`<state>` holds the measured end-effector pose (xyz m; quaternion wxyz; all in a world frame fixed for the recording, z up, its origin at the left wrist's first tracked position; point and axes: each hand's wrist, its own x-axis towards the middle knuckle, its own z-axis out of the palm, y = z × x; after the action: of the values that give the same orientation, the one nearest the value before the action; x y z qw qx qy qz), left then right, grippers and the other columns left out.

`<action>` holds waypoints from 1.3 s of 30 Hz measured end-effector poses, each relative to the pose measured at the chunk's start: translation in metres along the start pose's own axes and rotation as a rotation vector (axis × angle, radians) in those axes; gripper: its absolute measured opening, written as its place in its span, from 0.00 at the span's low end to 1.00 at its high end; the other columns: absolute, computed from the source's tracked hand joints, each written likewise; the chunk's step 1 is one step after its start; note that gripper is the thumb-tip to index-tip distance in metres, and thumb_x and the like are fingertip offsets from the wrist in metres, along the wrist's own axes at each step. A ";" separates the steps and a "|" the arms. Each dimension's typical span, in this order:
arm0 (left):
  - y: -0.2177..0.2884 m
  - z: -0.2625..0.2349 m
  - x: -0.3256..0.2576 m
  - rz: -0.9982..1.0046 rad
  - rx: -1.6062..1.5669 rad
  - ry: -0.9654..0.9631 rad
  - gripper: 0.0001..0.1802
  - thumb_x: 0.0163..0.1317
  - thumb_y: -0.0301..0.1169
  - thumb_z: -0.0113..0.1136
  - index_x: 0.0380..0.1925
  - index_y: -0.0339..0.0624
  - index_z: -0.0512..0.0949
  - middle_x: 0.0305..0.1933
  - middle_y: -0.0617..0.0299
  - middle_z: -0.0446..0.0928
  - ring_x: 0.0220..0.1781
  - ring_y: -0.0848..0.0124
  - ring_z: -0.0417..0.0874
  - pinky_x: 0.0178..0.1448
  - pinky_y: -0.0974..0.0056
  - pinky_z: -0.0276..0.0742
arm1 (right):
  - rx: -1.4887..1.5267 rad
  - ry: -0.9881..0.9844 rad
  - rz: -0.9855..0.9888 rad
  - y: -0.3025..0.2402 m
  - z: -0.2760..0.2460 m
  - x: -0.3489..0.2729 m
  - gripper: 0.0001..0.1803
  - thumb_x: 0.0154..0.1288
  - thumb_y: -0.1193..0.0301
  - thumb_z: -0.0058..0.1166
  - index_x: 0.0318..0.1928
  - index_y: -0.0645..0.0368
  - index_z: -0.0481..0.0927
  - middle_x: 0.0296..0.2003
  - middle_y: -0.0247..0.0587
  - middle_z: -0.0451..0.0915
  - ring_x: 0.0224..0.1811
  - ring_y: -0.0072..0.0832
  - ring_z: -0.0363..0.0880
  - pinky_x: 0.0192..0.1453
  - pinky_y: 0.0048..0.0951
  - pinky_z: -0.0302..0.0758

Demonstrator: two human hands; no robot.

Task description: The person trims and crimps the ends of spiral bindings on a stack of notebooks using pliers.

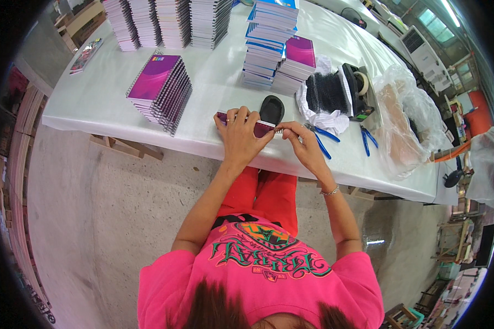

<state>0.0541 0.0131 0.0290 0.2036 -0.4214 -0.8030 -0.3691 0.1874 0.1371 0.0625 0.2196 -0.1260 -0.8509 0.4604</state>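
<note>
My left hand is wrapped over a purple notebook, which stands on its edge near the front of the table. At the notebook's right end my right hand pinches a short spiral binding coil. Just behind the notebook lies a black oval dish-like piece. Blue-handled pliers rest just beyond my right hand. To the left stands a stack of spiral-bound purple notebooks.
White-covered table bears tall notebook stacks at the back and blue-and-white stacks mid-table. At right are black coils in white paper, a tape dispenser, second blue-handled pliers and a clear plastic bag.
</note>
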 end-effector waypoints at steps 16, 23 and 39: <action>-0.004 0.000 -0.002 0.000 -0.006 -0.054 0.26 0.45 0.52 0.72 0.37 0.47 0.78 0.45 0.64 0.71 0.56 0.58 0.69 0.60 0.29 0.56 | -0.098 -0.020 0.004 -0.005 -0.001 0.003 0.07 0.68 0.76 0.53 0.45 0.62 0.78 0.31 0.41 0.79 0.31 0.31 0.76 0.38 0.30 0.71; -0.003 -0.002 0.000 -0.016 -0.006 -0.103 0.28 0.46 0.53 0.71 0.40 0.48 0.77 0.45 0.64 0.71 0.56 0.58 0.68 0.62 0.25 0.56 | -0.110 0.052 -0.120 0.005 0.004 0.004 0.08 0.69 0.75 0.54 0.45 0.64 0.78 0.36 0.43 0.79 0.36 0.33 0.75 0.43 0.31 0.71; -0.003 -0.012 0.002 0.004 0.062 -0.218 0.20 0.60 0.49 0.61 0.45 0.50 0.76 0.45 0.65 0.71 0.55 0.61 0.69 0.61 0.29 0.57 | -0.374 -0.014 -0.145 0.002 0.004 0.017 0.07 0.68 0.70 0.54 0.41 0.61 0.75 0.36 0.45 0.76 0.40 0.45 0.75 0.44 0.41 0.66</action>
<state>0.0502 0.0041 0.0368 0.1286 -0.4540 -0.8306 -0.2957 0.1710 0.1424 0.0631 0.2192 -0.0996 -0.9299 0.2782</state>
